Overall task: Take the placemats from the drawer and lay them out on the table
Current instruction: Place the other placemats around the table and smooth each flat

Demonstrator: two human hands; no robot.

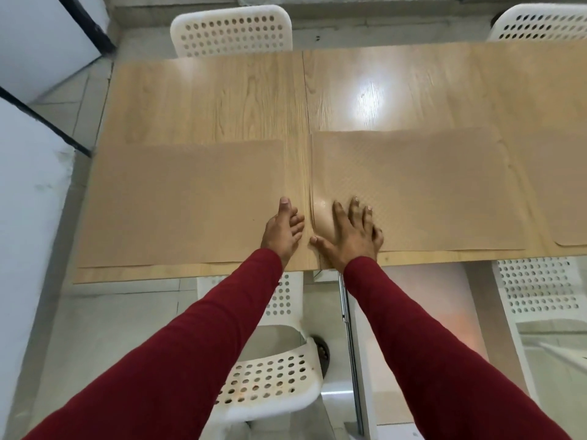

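Note:
Three tan placemats lie along the near side of the wooden table (222, 100). The left placemat (178, 201) lies flat near the table's left end. The middle placemat (428, 185) bulges up at its near left edge. A third placemat (559, 185) shows partly at the right edge of the view. My left hand (281, 231) rests on the right edge of the left placemat, fingers relaxed. My right hand (349, 233) presses flat with spread fingers on the middle placemat beside the bulge.
White perforated chairs stand around the table: one at the far side (232, 31), another at the far right (540, 23), one below me (270, 385) and one at the near right (540, 287). A white wall (28, 217) lies to the left.

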